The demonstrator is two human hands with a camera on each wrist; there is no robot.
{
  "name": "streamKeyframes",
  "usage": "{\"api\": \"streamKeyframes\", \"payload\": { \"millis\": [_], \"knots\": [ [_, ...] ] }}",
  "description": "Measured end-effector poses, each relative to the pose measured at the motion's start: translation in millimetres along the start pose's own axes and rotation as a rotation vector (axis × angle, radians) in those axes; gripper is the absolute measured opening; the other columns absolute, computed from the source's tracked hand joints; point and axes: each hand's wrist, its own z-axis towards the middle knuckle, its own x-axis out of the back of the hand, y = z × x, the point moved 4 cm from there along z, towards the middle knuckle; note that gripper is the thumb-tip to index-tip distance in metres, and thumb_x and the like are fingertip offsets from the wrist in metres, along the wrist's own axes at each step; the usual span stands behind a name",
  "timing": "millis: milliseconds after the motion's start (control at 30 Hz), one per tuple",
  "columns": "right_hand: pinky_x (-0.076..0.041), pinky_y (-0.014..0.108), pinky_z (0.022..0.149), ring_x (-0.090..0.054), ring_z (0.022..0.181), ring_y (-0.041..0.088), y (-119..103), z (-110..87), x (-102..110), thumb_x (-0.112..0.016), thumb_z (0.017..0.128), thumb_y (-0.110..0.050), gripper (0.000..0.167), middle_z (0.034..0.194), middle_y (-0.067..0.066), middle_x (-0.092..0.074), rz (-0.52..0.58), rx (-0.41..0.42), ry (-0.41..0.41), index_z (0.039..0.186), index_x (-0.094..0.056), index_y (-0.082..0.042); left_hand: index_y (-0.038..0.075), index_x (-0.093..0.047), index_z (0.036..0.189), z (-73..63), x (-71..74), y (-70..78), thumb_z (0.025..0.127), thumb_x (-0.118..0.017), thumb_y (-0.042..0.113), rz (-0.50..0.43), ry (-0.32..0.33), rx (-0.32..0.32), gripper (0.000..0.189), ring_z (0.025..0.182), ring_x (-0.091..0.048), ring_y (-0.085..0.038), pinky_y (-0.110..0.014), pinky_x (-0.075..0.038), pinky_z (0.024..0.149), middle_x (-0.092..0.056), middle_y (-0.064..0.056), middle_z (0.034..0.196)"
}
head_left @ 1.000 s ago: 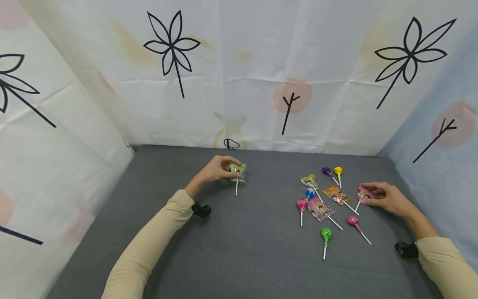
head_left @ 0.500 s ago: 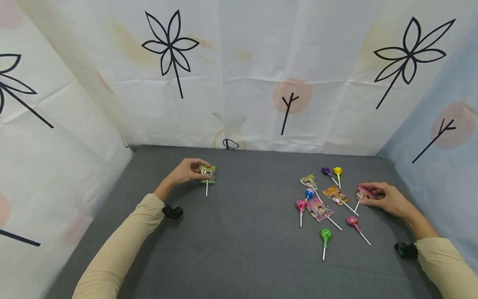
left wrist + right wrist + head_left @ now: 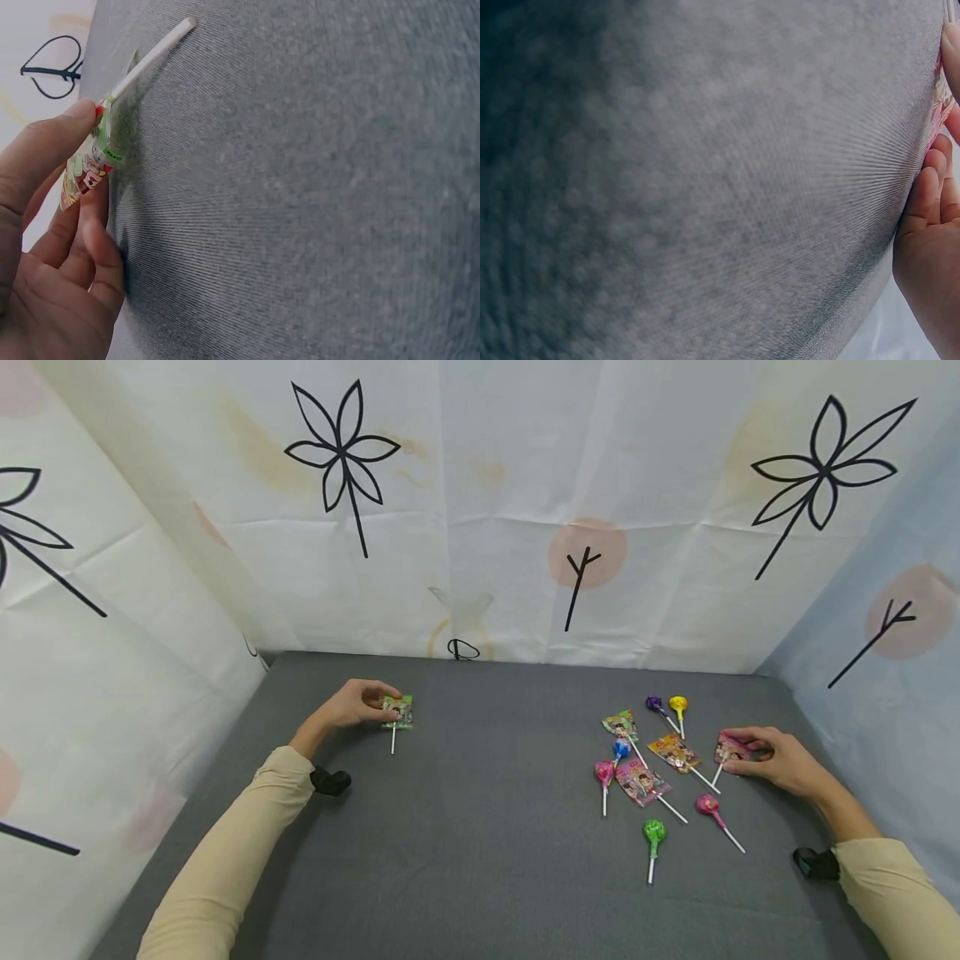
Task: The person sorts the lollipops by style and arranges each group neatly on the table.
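On the left of the table, my left hand [image 3: 351, 703] pinches a lollipop in a green wrapper [image 3: 402, 712] between thumb and fingers. Its white stick points toward me in the head view; the left wrist view shows the thumb pressed on the printed wrapper [image 3: 88, 169]. Far to the right, my right hand [image 3: 782, 762] pinches a lollipop in a pink wrapper [image 3: 731, 748] by its sides, close over the table. Only a sliver of that pink wrapper [image 3: 939, 112] shows at the edge of the right wrist view.
Left of my right hand lie several lollipops: purple [image 3: 654, 702], yellow [image 3: 678, 703], orange-wrapped [image 3: 673, 751], green-wrapped [image 3: 621, 724], blue [image 3: 621, 747], pink-wrapped [image 3: 641, 782], two round pink, and a round green [image 3: 654, 832] nearest me. Printed cloth walls [image 3: 510, 468] enclose the grey table [image 3: 480, 860].
My left hand has carried the green-wrapped lollipop leftward across the table, slowing in the last half second. The right hand and the other lollipops have stayed in place.
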Motion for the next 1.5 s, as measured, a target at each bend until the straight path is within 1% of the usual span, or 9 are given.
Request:
{"api": "streamKeyframes", "payload": {
  "millis": [133,267,467,633,833,967,1100,1300,1500],
  "knots": [
    [-0.044,0.024,0.072,-0.05,0.095,0.008,1.5,-0.3,-0.1,-0.085,0.085,-0.01,0.052,0.116,0.026,-0.06,0.0,0.004,0.005,0.126,-0.061,0.012,-0.003,-0.07,0.123,0.4,0.3,0.7,0.091,-0.081,0.012,0.046,-0.011,-0.014,0.038,0.075,-0.052,-0.019,-0.035,-0.045,0.069,-0.065,-0.01,0.092],
    [-0.044,0.023,0.072,-0.049,0.095,0.004,2.4,-0.9,0.2,-0.085,0.085,-0.009,0.052,0.116,0.026,-0.06,0.001,0.013,0.008,0.126,-0.061,0.012,-0.002,-0.07,0.122,0.7,1.4,0.4,0.091,-0.08,0.013,0.112,0.0,-0.022,0.036,0.082,-0.057,-0.022,-0.039,-0.048,0.074,-0.066,-0.01,0.099],
    [-0.044,0.024,0.072,-0.051,0.096,0.015,2.0,-0.7,1.9,-0.085,0.085,-0.009,0.053,0.117,0.027,-0.06,-0.011,0.004,0.008,0.127,-0.061,0.012,-0.003,-0.07,0.121,0.6,2.8,1.0,0.092,-0.079,0.013,0.181,0.011,-0.033,0.034,0.093,-0.059,-0.027,-0.043,-0.048,0.081,-0.065,-0.015,0.109],
    [-0.044,0.025,0.072,-0.052,0.096,0.017,2.1,-0.1,2.8,-0.085,0.085,-0.009,0.053,0.117,0.028,-0.06,-0.013,0.0,0.01,0.127,-0.061,0.012,-0.003,-0.071,0.121,-1.3,2.0,1.9,0.093,-0.078,0.012,0.18,0.013,-0.1,0.033,0.098,-0.058,-0.031,-0.049,-0.047,0.084,-0.061,-0.017,0.114],
    [-0.044,0.025,0.072,-0.053,0.097,0.023,2.8,0.6,2.8,-0.084,0.085,-0.009,0.052,0.116,0.026,-0.06,-0.008,0.005,0.005,0.127,-0.061,0.011,0.001,-0.073,0.117,-5.6,0.2,-0.6,0.093,-0.078,0.016,0.168,0.038,-0.189,0.029,0.097,-0.056,-0.027,-0.048,-0.047,0.082,-0.059,-0.013,0.114],
    [-0.044,0.024,0.073,-0.053,0.096,0.017,3.1,-0.2,2.9,-0.085,0.085,-0.009,0.052,0.117,0.026,-0.06,-0.004,0.007,0.003,0.127,-0.061,0.011,0.0,-0.072,0.12,-6.0,-2.0,-1.6,0.093,-0.078,0.016,0.175,0.05,-0.141,0.031,0.102,-0.055,-0.031,-0.052,-0.046,0.086,-0.058,-0.016,0.118],
    [-0.044,0.023,0.073,-0.052,0.097,0.015,3.0,0.9,2.3,-0.084,0.086,-0.01,0.052,0.118,0.025,-0.06,0.001,0.007,-0.002,0.128,-0.061,0.011,-0.001,-0.072,0.121,-6.4,-3.3,-3.4,0.094,-0.077,0.013,0.219,0.071,-0.096,0.031,0.104,-0.054,-0.034,-0.054,-0.044,0.089,-0.058,-0.019,0.12],
    [-0.044,0.026,0.071,-0.053,0.096,0.019,4.2,2.3,0.6,-0.084,0.085,-0.007,0.052,0.117,0.024,-0.06,0.014,0.005,-0.022,0.128,-0.06,0.01,0.0,-0.073,0.12,-8.3,-4.1,-3.2,0.092,-0.079,0.015,0.249,0.101,-0.087,0.031,0.102,-0.054,-0.032,-0.052,-0.044,0.087,-0.058,-0.018,0.119],
    [-0.045,0.025,0.073,-0.054,0.096,0.02,0.3,2.4,1.8,-0.084,0.085,-0.008,0.053,0.117,0.024,-0.06,0.035,-0.015,-0.039,0.129,-0.059,0.011,0.001,-0.074,0.119,-9.5,-4.3,-4.7,0.091,-0.081,0.015,0.247,0.105,-0.074,0.032,0.101,-0.055,-0.032,-0.053,-0.045,0.086,-0.06,-0.016,0.117]
  ]
}}
